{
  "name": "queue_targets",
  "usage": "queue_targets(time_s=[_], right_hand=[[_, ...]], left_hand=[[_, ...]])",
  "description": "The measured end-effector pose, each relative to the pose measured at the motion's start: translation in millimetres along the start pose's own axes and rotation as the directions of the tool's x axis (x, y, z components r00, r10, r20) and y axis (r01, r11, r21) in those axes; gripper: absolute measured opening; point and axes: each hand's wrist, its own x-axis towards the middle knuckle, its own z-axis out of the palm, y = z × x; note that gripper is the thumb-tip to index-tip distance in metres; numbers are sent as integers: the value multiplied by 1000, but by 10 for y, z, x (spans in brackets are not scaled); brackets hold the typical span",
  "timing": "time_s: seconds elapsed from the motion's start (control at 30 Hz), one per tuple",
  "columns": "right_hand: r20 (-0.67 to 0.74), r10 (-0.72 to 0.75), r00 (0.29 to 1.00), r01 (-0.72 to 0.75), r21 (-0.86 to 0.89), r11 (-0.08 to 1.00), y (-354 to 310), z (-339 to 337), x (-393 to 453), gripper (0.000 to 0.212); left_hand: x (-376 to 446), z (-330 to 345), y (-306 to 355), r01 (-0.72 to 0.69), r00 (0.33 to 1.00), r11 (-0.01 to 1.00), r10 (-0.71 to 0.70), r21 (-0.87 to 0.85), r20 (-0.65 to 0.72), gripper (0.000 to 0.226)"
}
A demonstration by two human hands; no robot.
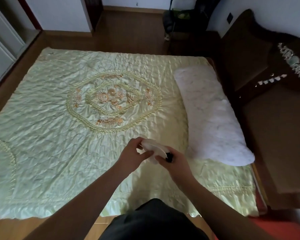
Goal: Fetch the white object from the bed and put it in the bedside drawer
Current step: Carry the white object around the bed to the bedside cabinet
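The left hand (132,155) and right hand (173,161) are both closing their grip on the white object (151,147), seemingly light and soft, just above the bed (59,118) near the pillow (211,118).

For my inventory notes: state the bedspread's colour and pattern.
Pale green bedspread, orange embroidered floral medallion; head view.

The bedspread (59,118) is a shiny, satiny cloth, quilted and crinkled, with raised embroidery in the middle. On the right, the pillow (213,118) looks soft, matt and fuzzy. The headboard (267,118) is dark polished wood with glinting inlay (293,63). The floor (128,32) on the far side is smooth wood with a faint sheen.
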Motion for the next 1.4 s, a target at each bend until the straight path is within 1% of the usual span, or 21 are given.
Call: queue_targets(time_s=[0.07, 0.1, 0.13, 0.2, 0.27, 0.3, 0.37, 0.43, 0.53, 0.57, 0.63, 0.7, 0.77, 0.83, 0.93, 1.03, 1.1, 1.2, 1.3, 1.4], right_hand=[[9, -147, 989, 146, -156, 977, -22, -113, -51, 37], [27, -238, 971, 237, -235, 943, -44, -168, -63, 43], [63, -348, 935, 350, -319, 881, -59, -221, -56, 46], [196, -543, 817, 565, -466, 681, -79, -298, -24, 50], [342, -618, 708, 687, -536, 491, -88, -331, 23, 56], [397, -634, 664, 727, -541, 423, -80, -323, 45, 59], [472, -641, 605, 778, -522, 349, -55, -252, 66, 65], [532, -626, 570, 812, -482, 330, -45, -118, 65, 71], [590, -613, 526, 849, -403, 341, -73, 201, 8, 79], [597, -625, 504, 864, -367, 346, -86, 324, -31, 79], [620, -657, 429, 903, -278, 327, -114, 583, -123, 75], [659, -665, 351, 934, -196, 299, -151, 833, -222, 73], [705, -640, 304, 946, -145, 290, -213, 1095, -332, 77], [740, -622, 256, 958, -108, 266, -281, 1379, -473, 77], [775, -612, 158, 976, -29, 215, -353, 1868, -744, 76], [806, -588, 62, 983, 52, 175, -397, 2400, -1128, 78], [812, -583, 31, 983, 81, 165, -391, 2754, -1433, 74], [804, -594, 14, 978, 113, 176, -391, 3284, -1934, 65], [799, -599, -58, 970, 187, 156, -362, 3726, -2368, 58], [813, -570, -124, 959, 245, 141, -318, 4048, -2593, 63]], left_hand=[[-80, 20, -18, -75, 997, 994, 77, 75, -28, 35], [-130, 13, -35, -102, 993, 989, 107, 103, -43, 39], [-182, -5, -54, -117, 990, 985, 126, 128, -67, 42], [-302, -59, -103, -120, 980, 975, 146, 189, -132, 43], [-452, -120, -159, -102, 963, 957, 164, 272, -215, 38], [-541, -152, -190, -88, 952, 944, 173, 318, -251, 36], [-763, -203, -252, -46, 937, 922, 174, 384, -304, 36], [-1031, -237, -306, -2, 919, 917, 159, 398, -362, 37], [-1477, -290, -383, 81, 892, 912, 113, 401, -438, 38], [-1627, -316, -411, 110, 882, 906, 101, 409, -461, 39], [-1922, -391, -472, 174, 858, 879, 86, 444, -507, 41], [-2191, -488, -518, 252, 832, 828, 80, 501, -549, 42], [-2450, -581, -564, 348, 796, 741, 91, 575, -599, 43], [-2707, -668, -615, 426, 752, 681, 98, 595, -651, 46], [-3137, -814, -768, 518, 694, 631, 84, 578, -715, 52], [-3671, -959, -1014, 613, 641, 585, 24, 531, -768, 58], [-4079, -1043, -1224, 671, 598, 567, -34, 477, -800, 61], [-4655, -1169, -1558, 744, 514, 555, -121, 372, -849, 64], [-5121, -1313, -1787, 782, 459, 547, -183, 298, -870, 66], [-5423, -1467, -1903, 804, 415, 535, -191, 260, -889, 65]])
